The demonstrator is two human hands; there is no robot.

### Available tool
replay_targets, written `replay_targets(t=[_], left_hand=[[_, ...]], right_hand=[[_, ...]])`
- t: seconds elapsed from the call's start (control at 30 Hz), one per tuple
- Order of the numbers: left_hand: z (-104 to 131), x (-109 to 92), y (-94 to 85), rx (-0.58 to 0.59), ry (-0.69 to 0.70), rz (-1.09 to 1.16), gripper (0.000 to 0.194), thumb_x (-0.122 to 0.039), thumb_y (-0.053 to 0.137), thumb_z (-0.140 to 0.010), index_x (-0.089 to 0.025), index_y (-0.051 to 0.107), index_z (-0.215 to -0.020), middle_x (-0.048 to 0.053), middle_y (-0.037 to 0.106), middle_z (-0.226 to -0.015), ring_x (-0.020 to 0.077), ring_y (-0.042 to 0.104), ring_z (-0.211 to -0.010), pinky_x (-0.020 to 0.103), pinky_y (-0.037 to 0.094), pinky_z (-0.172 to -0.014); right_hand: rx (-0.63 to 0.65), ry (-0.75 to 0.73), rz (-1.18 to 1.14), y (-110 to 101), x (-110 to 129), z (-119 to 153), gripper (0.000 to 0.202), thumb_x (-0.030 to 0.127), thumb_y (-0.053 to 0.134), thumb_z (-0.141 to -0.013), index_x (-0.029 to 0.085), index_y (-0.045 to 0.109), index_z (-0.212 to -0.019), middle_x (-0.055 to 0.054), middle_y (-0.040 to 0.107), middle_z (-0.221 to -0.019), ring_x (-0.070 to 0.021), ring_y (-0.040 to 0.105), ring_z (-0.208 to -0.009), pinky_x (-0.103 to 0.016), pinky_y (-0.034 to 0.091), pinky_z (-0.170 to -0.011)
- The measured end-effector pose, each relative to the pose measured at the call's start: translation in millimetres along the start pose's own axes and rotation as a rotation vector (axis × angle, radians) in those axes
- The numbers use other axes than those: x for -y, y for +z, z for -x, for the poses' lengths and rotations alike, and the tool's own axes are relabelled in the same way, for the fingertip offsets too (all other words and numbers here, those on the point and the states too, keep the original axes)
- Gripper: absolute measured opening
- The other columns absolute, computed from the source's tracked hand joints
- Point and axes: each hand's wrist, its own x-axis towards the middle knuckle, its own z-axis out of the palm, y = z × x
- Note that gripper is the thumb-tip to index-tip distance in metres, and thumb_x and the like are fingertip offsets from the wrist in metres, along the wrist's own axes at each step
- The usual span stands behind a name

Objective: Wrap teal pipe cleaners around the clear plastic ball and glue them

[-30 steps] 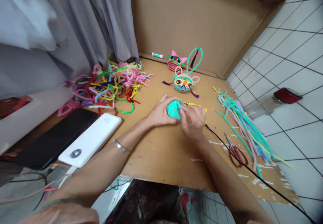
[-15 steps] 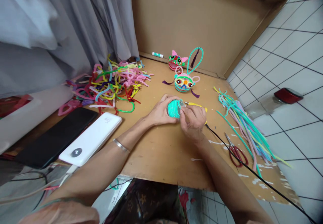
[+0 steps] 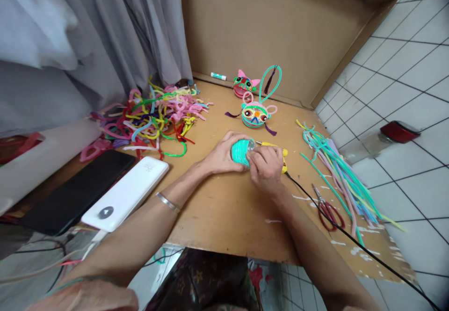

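Note:
My left hand point(image 3: 223, 154) is wrapped round a small clear plastic piece covered in coils of turquoise pipe cleaner point(image 3: 240, 152). Against its clear right end, the fingers of my right hand point(image 3: 266, 165) are pinched together at the edge of the coils; what lies between the fingertips is hidden. Just behind the right hand lies a yellow glue gun point(image 3: 285, 153), partly covered by it, with a black cord. Beyond the hands stands a decorated animal head point(image 3: 255, 115) with turquoise rim, pink ears and purple tassels.
Tangled pipe cleaners point(image 3: 164, 114) are heaped at left, near a white power bank point(image 3: 126, 194) and a black phone point(image 3: 77, 191). Red-handled scissors point(image 3: 329, 213) and straight pipe cleaners point(image 3: 342, 175) lie at right. A second animal head point(image 3: 242, 84) and a glue stick point(image 3: 218, 76) sit at the back.
The wound piece has turned slightly in my left hand, showing more of its clear end. My right fingertips have shifted a little down and left along its edge.

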Motion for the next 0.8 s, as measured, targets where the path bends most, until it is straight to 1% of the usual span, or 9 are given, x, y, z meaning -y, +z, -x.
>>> replay_targets(t=[0.13, 0.27, 0.43, 0.6, 0.8], left_hand=[[-0.1, -0.3, -0.3, 0.001, 0.006, -0.003, 0.074, -0.026, 0.081, -0.055, -0.022, 0.058, -0.125, 0.011, 0.056, -0.128, 0.0331, 0.054, -0.123, 0.053, 0.042, -0.111], [0.4, -0.7, -0.3, 0.005, 0.000, -0.005, 0.074, -0.025, 0.081, -0.055, -0.023, 0.057, -0.125, 0.011, 0.055, -0.128, 0.0323, 0.054, -0.124, 0.052, 0.042, -0.112], [0.9, 0.6, 0.5, 0.006, 0.019, -0.005, 0.075, -0.028, 0.082, -0.055, -0.021, 0.057, -0.125, 0.012, 0.055, -0.129, 0.0330, 0.054, -0.123, 0.053, 0.043, -0.111], [0.9, 1.7, 0.3, 0.007, 0.029, -0.031, 0.074, -0.028, 0.080, -0.057, -0.022, 0.056, -0.127, 0.011, 0.055, -0.130, 0.0326, 0.054, -0.123, 0.053, 0.043, -0.110], [1.2, 1.3, 0.3, 0.014, 0.046, -0.062, 0.074, -0.030, 0.079, -0.059, -0.021, 0.056, -0.128, 0.012, 0.054, -0.131, 0.0323, 0.054, -0.125, 0.052, 0.043, -0.111]], right_hand=[[-0.066, 0.035, -0.038, 1.3, 1.1, 1.2, 0.010, 0.020, 0.056, -0.094, 0.021, 0.066, -0.092, -0.004, 0.071, -0.083, -0.0178, 0.060, -0.081, -0.035, 0.036, -0.077], [-0.079, 0.043, -0.027, 0.8, 1.7, 1.4, 0.014, 0.021, 0.056, -0.095, 0.023, 0.069, -0.100, -0.003, 0.070, -0.084, -0.0167, 0.060, -0.078, -0.034, 0.036, -0.075], [-0.125, 0.020, -0.008, -0.8, 2.7, -0.9, 0.012, 0.018, 0.058, -0.094, 0.023, 0.068, -0.092, -0.002, 0.069, -0.079, -0.0157, 0.059, -0.075, -0.034, 0.037, -0.073], [-0.093, 0.051, -0.022, 1.2, 3.6, -0.2, 0.013, 0.020, 0.056, -0.095, 0.022, 0.068, -0.089, -0.003, 0.070, -0.081, -0.0162, 0.061, -0.078, -0.034, 0.038, -0.075], [-0.092, 0.098, -0.047, 0.7, 7.4, -2.2, 0.016, 0.020, 0.054, -0.096, 0.021, 0.065, -0.084, -0.003, 0.069, -0.077, -0.0167, 0.058, -0.075, -0.034, 0.036, -0.072]])
